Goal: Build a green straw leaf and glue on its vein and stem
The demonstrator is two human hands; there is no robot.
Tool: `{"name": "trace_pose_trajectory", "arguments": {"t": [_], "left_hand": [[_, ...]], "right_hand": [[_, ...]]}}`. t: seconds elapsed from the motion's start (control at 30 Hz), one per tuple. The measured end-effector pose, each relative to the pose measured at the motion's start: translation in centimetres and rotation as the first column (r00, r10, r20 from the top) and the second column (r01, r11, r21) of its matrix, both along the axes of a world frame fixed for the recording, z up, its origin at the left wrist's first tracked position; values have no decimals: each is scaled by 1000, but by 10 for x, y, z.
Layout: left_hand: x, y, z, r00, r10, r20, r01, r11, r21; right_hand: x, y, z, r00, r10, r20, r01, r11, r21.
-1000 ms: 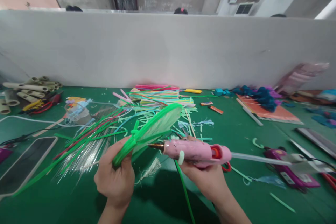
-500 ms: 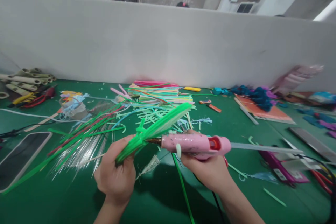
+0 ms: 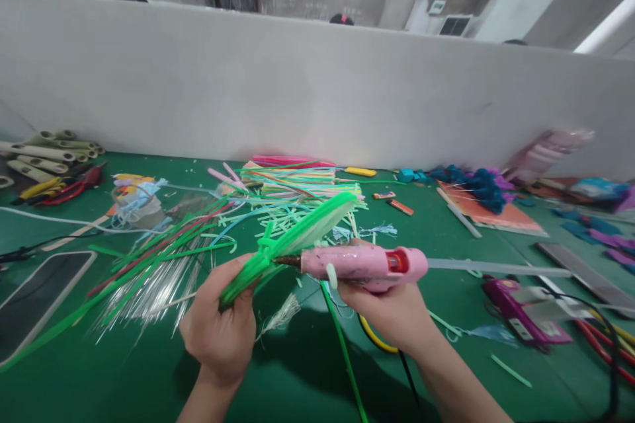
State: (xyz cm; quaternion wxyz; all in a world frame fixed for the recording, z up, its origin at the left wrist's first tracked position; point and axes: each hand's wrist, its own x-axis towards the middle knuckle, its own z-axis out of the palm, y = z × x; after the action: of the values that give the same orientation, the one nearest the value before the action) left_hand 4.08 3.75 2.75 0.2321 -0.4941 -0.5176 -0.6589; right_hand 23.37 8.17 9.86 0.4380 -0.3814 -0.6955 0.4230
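Note:
My left hand point(image 3: 218, 327) is closed around a bright green bundle of pipe cleaners point(image 3: 302, 231), pinching its lower end. The bundle slants up to the right, with a paler underside and a small knot near the hand. In my right hand point(image 3: 384, 314) is a pink hot glue gun point(image 3: 347, 266), held level and pointing left. Its dark brown nozzle point(image 3: 288, 260) is at the green bundle close to the knot; whether they touch is hard to tell. A long translucent glue stick point(image 3: 496, 269) sticks out of the gun's back.
Loose pipe cleaners point(image 3: 297, 182) lie in a pile ahead. To the left are clear wires point(image 3: 149, 297), a phone point(image 3: 42, 301) and bamboo pieces point(image 3: 49, 152). At right stand a purple power strip point(image 3: 526, 320) and cables. A white partition point(image 3: 297, 86) closes off the back.
The glue gun has shifted slightly left, its nozzle moving along the green bundle. The trigger part at its back sits a little differently. The camera view has turned slightly.

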Motion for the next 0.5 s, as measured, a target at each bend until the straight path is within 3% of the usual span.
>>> {"name": "trace_pose_trajectory", "arguments": {"t": [0.3, 0.5], "left_hand": [[-1, -1, 0, 1000, 6, 16, -5, 1000, -25], [-2, -1, -1, 999, 29, 28, -28, 999, -28]], "right_hand": [[-1, 2, 0, 1000, -2, 22, 2, 1000, 11], [-2, 4, 5, 987, 158, -18, -156, 985, 73]]}}
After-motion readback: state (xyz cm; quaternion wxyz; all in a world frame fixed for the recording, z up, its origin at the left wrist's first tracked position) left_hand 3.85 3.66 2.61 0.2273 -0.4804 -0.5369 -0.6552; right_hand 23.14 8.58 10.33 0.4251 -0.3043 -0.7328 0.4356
